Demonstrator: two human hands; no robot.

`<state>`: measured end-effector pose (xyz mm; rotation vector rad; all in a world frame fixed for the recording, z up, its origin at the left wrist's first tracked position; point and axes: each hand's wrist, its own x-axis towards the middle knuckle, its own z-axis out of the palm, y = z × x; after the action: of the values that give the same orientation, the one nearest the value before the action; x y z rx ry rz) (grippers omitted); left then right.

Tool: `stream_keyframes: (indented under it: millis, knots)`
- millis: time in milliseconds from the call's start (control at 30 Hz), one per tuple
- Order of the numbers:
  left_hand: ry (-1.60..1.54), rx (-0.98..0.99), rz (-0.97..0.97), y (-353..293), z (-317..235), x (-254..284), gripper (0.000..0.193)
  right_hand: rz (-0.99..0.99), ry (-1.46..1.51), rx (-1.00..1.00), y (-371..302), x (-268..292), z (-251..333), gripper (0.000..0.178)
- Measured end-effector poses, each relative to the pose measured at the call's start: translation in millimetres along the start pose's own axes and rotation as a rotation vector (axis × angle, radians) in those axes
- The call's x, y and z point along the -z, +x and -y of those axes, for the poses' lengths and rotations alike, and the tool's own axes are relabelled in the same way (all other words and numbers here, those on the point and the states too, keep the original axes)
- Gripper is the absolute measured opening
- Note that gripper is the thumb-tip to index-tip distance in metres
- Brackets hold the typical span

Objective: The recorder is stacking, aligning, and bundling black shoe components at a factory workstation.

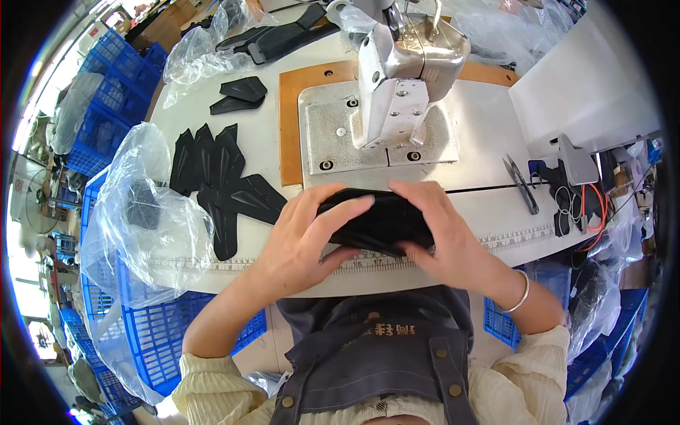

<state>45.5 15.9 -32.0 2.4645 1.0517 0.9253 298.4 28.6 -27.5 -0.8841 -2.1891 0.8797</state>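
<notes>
A dark, curved black piece (382,221) is gripped between my two hands over the front of the white table, just above the printed ruler strip. My left hand (312,230) pinches its left end, fingers on top and thumb below. The right end sits between the fingers and thumb of my right hand (439,230). Its far side and inner shape are partly hidden by my fingers. Right behind it stands a sewing machine (400,92) on a metal plate. Left of my left hand lie several flat black shaped pieces (227,170), overlapping.
Snips (520,185) lie on the table's right side, near cords and a white panel (581,78). Clear plastic bags (152,219) hang over the left edge above a blue crate (166,329). More black pieces (283,39) and plastic are at the back. Stacked blue crates (113,106) stand far left.
</notes>
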Motion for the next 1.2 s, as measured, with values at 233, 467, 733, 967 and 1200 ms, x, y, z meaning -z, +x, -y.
stream_keyframes:
  millis: [233, 467, 733, 967, 1200]
  knots:
    - [0.005, 0.187, -0.012, -4.8, -6.6, 5.1, 0.095, -0.007, -0.078, 0.119, -15.0, -2.2, 7.4, 0.099]
    - [0.009, 0.059, 0.014, -18.7, -16.0, -10.8, 0.103, -0.116, -0.122, 0.038, -20.2, -23.8, 1.6, 0.109]
    - [0.036, 0.115, 0.012, -3.4, -29.7, -23.8, 0.121, -0.06, -0.31, 0.029, -27.5, -6.2, 1.6, 0.115]
    - [-0.003, 0.105, 0.042, 0.2, -29.4, -29.8, 0.126, 0.01, -0.284, 0.091, -28.1, -7.3, 1.6, 0.114]
    - [0.052, 0.156, -0.021, -7.2, -41.1, -34.7, 0.114, 0.066, -0.442, -0.043, -49.7, 0.7, 7.8, 0.118]
